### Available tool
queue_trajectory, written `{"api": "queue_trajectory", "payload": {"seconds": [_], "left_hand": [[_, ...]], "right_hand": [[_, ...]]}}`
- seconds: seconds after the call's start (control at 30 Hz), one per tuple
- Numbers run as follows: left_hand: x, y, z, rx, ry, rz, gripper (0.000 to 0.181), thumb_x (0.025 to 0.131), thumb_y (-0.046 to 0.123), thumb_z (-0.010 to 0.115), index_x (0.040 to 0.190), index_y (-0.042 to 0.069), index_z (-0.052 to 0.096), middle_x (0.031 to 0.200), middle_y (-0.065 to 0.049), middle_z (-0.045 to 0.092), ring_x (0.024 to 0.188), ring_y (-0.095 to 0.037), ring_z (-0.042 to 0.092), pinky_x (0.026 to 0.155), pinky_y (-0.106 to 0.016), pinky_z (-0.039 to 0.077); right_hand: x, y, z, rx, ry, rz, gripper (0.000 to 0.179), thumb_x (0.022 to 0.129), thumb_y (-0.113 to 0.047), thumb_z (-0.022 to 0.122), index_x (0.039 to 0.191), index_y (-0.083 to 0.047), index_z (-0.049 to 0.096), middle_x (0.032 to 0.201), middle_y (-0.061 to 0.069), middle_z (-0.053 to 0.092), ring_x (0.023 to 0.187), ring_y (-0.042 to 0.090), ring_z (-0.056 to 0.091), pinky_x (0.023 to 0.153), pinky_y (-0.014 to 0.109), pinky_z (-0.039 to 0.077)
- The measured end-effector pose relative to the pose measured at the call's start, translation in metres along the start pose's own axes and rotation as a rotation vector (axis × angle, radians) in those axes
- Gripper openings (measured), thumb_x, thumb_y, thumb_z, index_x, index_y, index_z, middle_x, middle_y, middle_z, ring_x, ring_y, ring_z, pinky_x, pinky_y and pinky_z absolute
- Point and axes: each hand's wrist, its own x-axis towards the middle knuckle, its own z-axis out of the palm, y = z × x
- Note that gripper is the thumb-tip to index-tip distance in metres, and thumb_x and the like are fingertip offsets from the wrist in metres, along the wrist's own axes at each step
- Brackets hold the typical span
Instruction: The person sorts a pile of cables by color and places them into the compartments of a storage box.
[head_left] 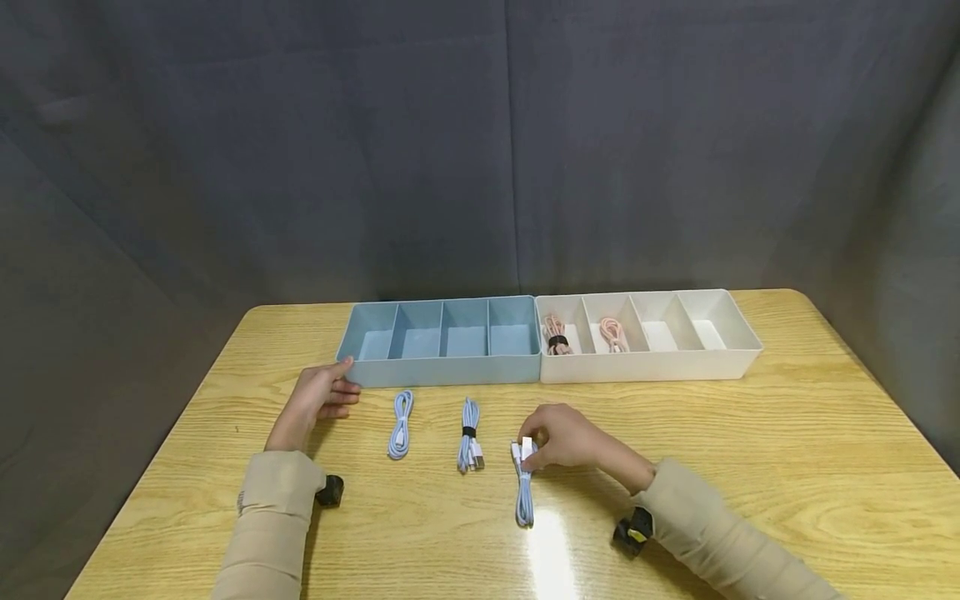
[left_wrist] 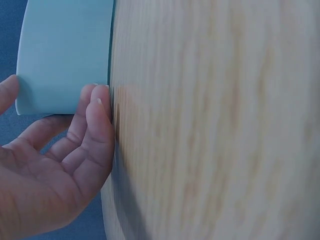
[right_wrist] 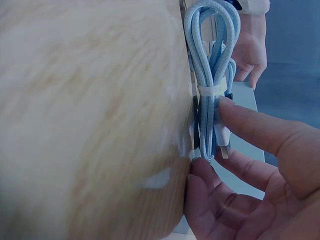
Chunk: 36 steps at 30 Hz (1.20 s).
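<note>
My left hand (head_left: 318,393) holds the front left corner of a light blue divided box (head_left: 442,372), thumb at the rim and curled fingers against the end wall. In the left wrist view those fingers (left_wrist: 100,125) sit low, right by the table. My right hand (head_left: 564,435) pinches a coiled light blue charging cable (head_left: 524,500) near its white connectors. The right wrist view shows a pale tie around that cable (right_wrist: 205,65), with the thumb at the tie. Left of it lie a blue cable with a black strap (head_left: 469,417) and another coiled blue cable (head_left: 401,421).
A white divided box (head_left: 645,367) stands end to end with the blue one. In its two left compartments are a pink cable with a black strap (head_left: 557,333) and another pink cable (head_left: 612,332). A dark curtain (head_left: 450,150) hangs behind the wooden table (head_left: 787,433).
</note>
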Motion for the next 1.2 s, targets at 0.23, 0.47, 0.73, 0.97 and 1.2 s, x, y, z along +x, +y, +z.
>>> {"api": "queue_trajectory", "payload": {"seconds": [0.23,0.47,0.73,0.97,1.2], "left_hand": [[-0.0004,0.0016,0.0001,0.009,-0.002,-0.004,0.062,0.092,0.042,0.048,0.127,-0.008,0.042,0.077,-0.002,0.064,0.069,-0.011,0.063,0.060,-0.029,0.053],[0.0003,0.0026,0.0012,0.016,-0.006,-0.004,0.060,0.094,0.040,0.046,0.130,-0.007,0.039,0.075,0.000,0.063,0.068,-0.011,0.063,0.060,-0.030,0.053],[0.0042,0.0006,0.0016,0.022,-0.003,-0.004,0.060,0.094,0.041,0.045,0.131,-0.006,0.039,0.073,0.001,0.062,0.066,-0.011,0.062,0.059,-0.030,0.053],[0.0016,0.0032,0.0004,0.009,-0.015,-0.008,0.058,0.095,0.039,0.045,0.130,-0.006,0.039,0.074,0.000,0.062,0.066,-0.011,0.062,0.057,-0.029,0.052],[-0.0003,0.0036,-0.0005,0.004,-0.023,-0.013,0.060,0.095,0.039,0.045,0.132,-0.006,0.037,0.075,-0.001,0.062,0.067,-0.011,0.062,0.058,-0.028,0.052]], "right_hand": [[-0.0013,-0.0008,0.0005,0.038,0.018,-0.011,0.025,0.067,-0.015,0.080,0.088,-0.007,0.069,0.072,-0.004,0.058,0.065,0.008,0.048,0.059,0.024,0.040],[-0.0052,-0.0011,-0.0001,0.121,0.038,-0.016,0.023,0.070,-0.010,0.078,0.090,-0.007,0.066,0.080,0.000,0.063,0.069,0.010,0.058,0.061,0.025,0.046],[-0.0043,0.0005,0.0016,0.197,0.071,-0.016,0.020,0.070,-0.004,0.076,0.088,-0.005,0.065,0.078,0.002,0.063,0.062,0.008,0.058,0.055,0.024,0.046],[-0.0031,0.0022,0.0034,0.399,0.081,0.049,0.022,0.070,0.005,0.071,0.091,0.001,0.064,0.081,0.007,0.061,0.054,0.011,0.058,0.049,0.028,0.050],[-0.0041,0.0037,0.0036,0.440,0.102,0.056,0.025,0.068,0.007,0.069,0.092,0.003,0.065,0.080,0.008,0.058,0.056,0.011,0.057,0.050,0.031,0.051]]}}
